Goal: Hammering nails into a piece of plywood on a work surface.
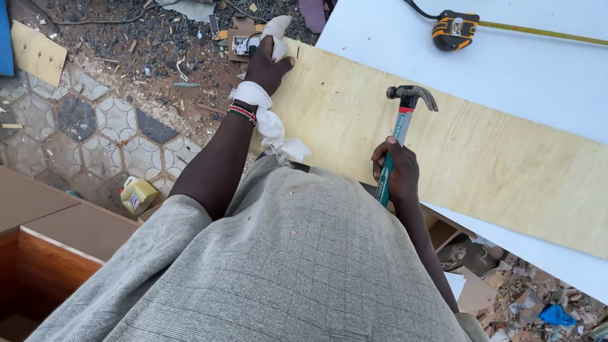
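My left hand point(267, 63) rests on the near left corner of a long pale plywood strip point(481, 158), its fingers wrapped around a white cloth point(271, 117) that trails down past my beaded wrist. My right hand point(396, 171) grips the teal handle of a claw hammer point(405, 120). The steel hammer head is raised just above the plywood, near its middle. The plywood lies on a white board point(525, 69).
A yellow and black tape measure point(455, 29) lies on the white board at the top, its tape drawn out to the right. A yellow jerrycan point(137, 194) stands on the patterned tile floor. Brown wooden panels point(44, 221) sit at lower left. Debris litters the ground.
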